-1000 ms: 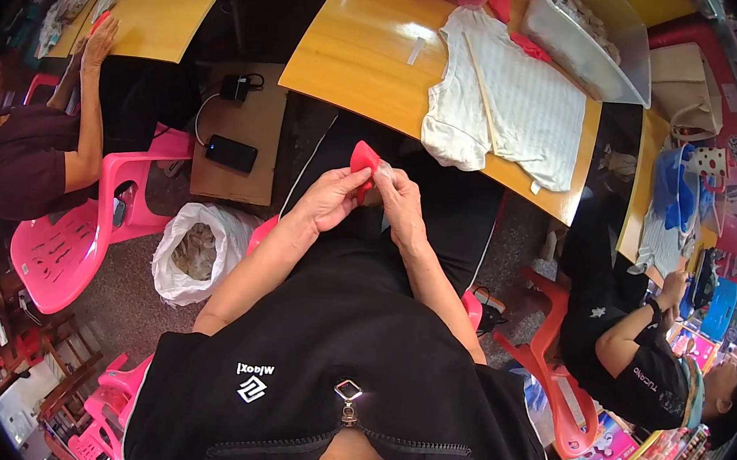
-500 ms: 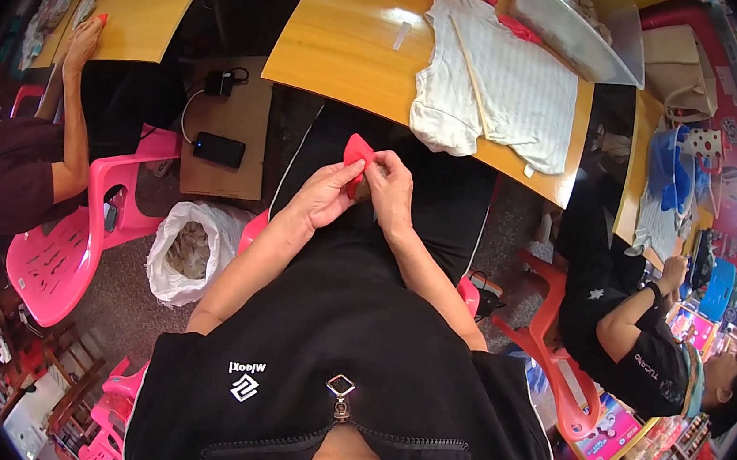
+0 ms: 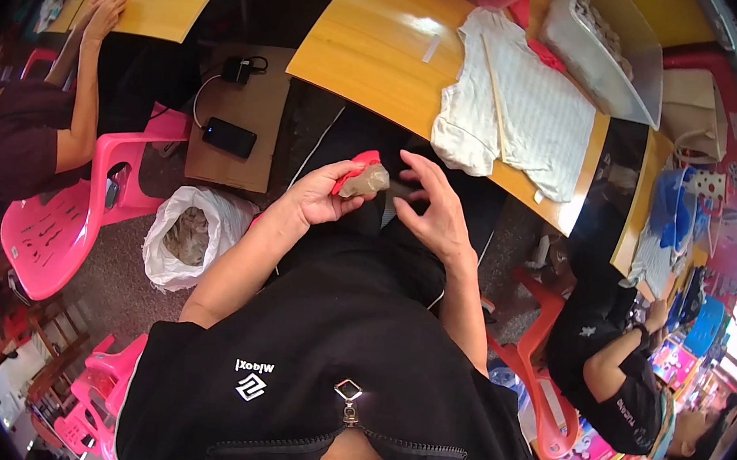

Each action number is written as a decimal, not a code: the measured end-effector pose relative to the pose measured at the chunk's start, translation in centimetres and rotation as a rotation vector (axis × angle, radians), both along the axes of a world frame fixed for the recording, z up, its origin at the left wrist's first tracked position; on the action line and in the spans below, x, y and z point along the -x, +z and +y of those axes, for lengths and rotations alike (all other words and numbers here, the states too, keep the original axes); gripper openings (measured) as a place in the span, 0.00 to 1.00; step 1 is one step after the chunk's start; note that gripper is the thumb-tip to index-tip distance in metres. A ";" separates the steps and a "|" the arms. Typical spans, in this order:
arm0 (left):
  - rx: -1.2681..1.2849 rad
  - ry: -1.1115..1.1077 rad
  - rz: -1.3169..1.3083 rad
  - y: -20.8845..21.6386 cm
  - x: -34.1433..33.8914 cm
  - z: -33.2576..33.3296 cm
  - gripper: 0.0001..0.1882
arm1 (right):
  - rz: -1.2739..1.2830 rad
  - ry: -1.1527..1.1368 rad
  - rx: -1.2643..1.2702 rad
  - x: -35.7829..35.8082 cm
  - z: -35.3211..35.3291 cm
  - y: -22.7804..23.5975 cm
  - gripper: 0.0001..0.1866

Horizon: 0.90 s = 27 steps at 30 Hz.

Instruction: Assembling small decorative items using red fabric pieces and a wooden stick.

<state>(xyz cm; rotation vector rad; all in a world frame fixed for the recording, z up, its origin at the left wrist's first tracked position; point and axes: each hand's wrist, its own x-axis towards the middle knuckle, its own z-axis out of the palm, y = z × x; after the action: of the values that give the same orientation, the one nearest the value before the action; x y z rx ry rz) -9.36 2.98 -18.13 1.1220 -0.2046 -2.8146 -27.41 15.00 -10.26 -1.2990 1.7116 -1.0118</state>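
My left hand is closed on a small red piece wrapped partly round a greyish-brown, slightly shiny lump. What the lump is made of I cannot make out. My right hand is off to the right of it, fingers spread and curved, with nothing in them. Both hands are above my lap, in front of the table edge. On the wooden table beyond them lies a white striped shirt with a thin wooden stick across it.
A white sack holding greyish-brown pieces stands on the floor at left, near a pink chair. A phone is charging on a brown board. A clear bin sits at the table's far right. Two people sit on either side.
My right hand has let go of the red piece and moved right, its fingers spreading. My left hand has turned, and the greyish-brown lump now shows. The view has shifted slightly.
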 end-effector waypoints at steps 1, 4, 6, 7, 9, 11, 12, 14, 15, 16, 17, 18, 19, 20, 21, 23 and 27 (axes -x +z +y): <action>-0.024 -0.097 0.075 0.1 -0.1 -0.5 0.14 | 0.194 0.070 0.124 0.2 -0.1 0.0 0.34; 0.015 -0.179 0.051 1.7 0.4 -0.5 0.14 | 0.382 0.180 0.307 0.0 -0.9 -0.3 0.35; 0.076 -0.165 -0.048 2.0 0.6 -0.2 0.13 | 0.374 0.218 0.363 0.0 -1.4 -1.0 0.34; 0.073 -0.180 -0.025 1.9 0.6 -0.1 0.12 | 0.375 0.264 0.405 0.1 -1.6 -1.7 0.34; 0.069 -0.187 -0.004 1.9 0.5 -0.1 0.11 | 0.372 0.318 0.448 0.1 -1.8 -2.1 0.34; -0.028 -0.190 0.107 2.1 0.6 -0.2 0.10 | 0.351 0.323 0.488 -0.2 -2.0 -1.9 0.32; -0.028 -0.188 0.106 2.7 0.7 -0.2 0.10 | 0.350 0.325 0.489 -0.4 -2.0 -2.0 0.32; -0.064 -0.147 0.129 4.2 1.2 -0.2 0.11 | 0.395 0.258 0.538 -0.7 -2.0 -2.3 0.30; -0.064 -0.144 0.128 4.2 1.2 -0.2 0.11 | 0.392 0.261 0.538 -0.7 -2.0 -2.2 0.30; -0.078 -0.165 0.132 4.2 1.2 -0.3 0.12 | 0.406 0.266 0.555 -0.7 -2.0 -2.0 0.28; -0.091 -0.187 0.135 4.2 1.2 -0.3 0.12 | 0.419 0.271 0.572 -0.7 -2.0 -1.9 0.26; -0.092 -0.187 0.135 4.2 1.2 -0.3 0.12 | 0.419 0.270 0.571 -0.6 -2.0 -2.0 0.26; -0.111 -0.197 0.184 4.1 1.1 -0.3 0.13 | 0.377 0.272 0.582 -0.5 -1.9 -2.1 0.24; -0.129 -0.206 0.232 4.1 1.1 -0.3 0.14 | 0.335 0.273 0.592 -0.4 -1.8 -2.3 0.22; -0.127 -0.206 0.232 4.1 1.2 -0.3 0.14 | 0.335 0.273 0.594 -0.4 -1.8 -2.5 0.22; -0.140 -0.246 0.380 4.1 1.4 -0.3 0.19 | 0.222 0.164 0.584 -0.4 -1.8 -2.8 0.17; 0.132 -0.421 0.063 7.0 1.0 -1.2 0.32 | -0.438 -0.156 0.349 -1.3 -0.6 -3.8 0.10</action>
<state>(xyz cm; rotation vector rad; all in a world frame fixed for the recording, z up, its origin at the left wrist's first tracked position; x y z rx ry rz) -10.36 1.80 -11.14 1.0646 -0.6847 -3.1282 -26.13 14.40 -14.08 -1.0533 1.3522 -1.6096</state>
